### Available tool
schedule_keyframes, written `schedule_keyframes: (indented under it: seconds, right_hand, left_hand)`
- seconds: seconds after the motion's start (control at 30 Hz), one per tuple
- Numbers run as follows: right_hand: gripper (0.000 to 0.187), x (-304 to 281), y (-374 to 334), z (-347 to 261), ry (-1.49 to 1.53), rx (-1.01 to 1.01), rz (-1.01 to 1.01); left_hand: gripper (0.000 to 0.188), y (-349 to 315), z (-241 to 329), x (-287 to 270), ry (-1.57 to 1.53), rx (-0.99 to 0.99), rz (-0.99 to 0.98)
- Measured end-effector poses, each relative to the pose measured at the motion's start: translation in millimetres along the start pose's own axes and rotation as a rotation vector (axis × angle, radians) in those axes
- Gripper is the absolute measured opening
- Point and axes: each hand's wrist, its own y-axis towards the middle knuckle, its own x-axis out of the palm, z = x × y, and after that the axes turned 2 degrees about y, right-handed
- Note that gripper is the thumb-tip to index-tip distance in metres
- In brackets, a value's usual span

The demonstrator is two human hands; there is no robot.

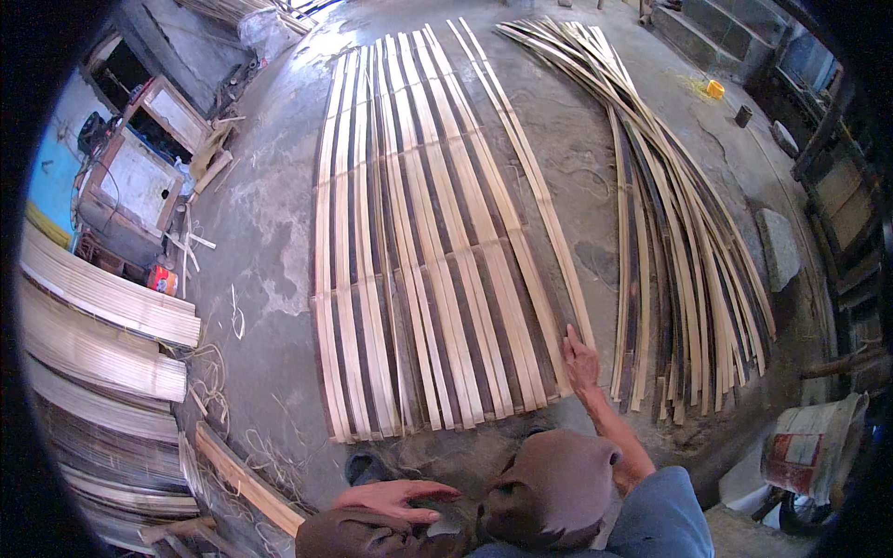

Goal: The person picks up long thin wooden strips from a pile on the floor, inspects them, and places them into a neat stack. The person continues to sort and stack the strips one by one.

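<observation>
Long flat bamboo strips, pale and dark by turns, lie side by side on the floor ahead of me as a wide panel point(446, 260). A little apart along its right side runs a narrow pair of pale bamboo strips point(532, 181). At their near end, my right hand point(581, 361) is closed on the bamboo strip, its fingertips partly hidden by the hand itself. My left hand point(409, 498) lies across my left knee with its fingers stretched out, holding nothing.
To the right, a fanned heap of loose bamboo strips point(693, 279) crosses over itself. Stacked bundles of strips point(107, 344) line the left side. A bucket point(809, 442) stands at lower right, near a stone block point(778, 246). A yellow cup point(714, 89) sits farther back.
</observation>
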Motion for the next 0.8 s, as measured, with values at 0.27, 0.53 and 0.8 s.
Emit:
schedule_keyframes:
  seconds: [0.27, 0.53, 0.8]
  right_hand:
    - [0.038, -10.5, -3.1, 3.2, -0.238, 0.1, 0.018]
    - [0.036, -8.8, 1.6, -13.5, -0.388, 0.173, -0.09]
    - [0.036, -27.0, 2.8, -7.5, -0.512, 0.114, -0.241]
  left_hand:
    - [0.064, 46.3, 5.2, -29.9, -0.07, 0.112, -0.15]
    - [0.062, 85.6, 12.5, -60.4, 0.092, 0.337, -0.197]
    - [0.057, 101.7, -23.0, -57.4, 0.011, 0.403, -0.05]
